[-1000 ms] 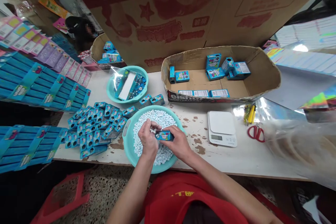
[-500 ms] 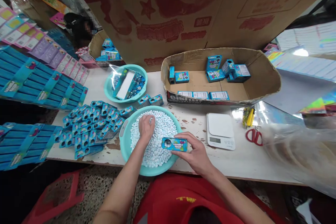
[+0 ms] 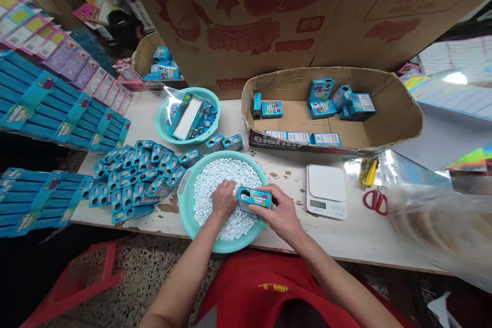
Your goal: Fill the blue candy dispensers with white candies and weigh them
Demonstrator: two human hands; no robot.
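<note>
Head view: your right hand (image 3: 282, 211) grips a small blue box (image 3: 254, 198) over the teal basin's (image 3: 184, 200) near rim, while your left hand (image 3: 223, 198) rests curled on the white candies (image 3: 223, 171), its grasp hidden. Beyond, a scale (image 3: 326, 189) sits on the worktop (image 3: 292, 164).

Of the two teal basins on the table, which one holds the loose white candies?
The nearer teal basin, under both hands, is full of white candies. The farther teal basin holds a clear bag and dark blue pieces instead.
</note>
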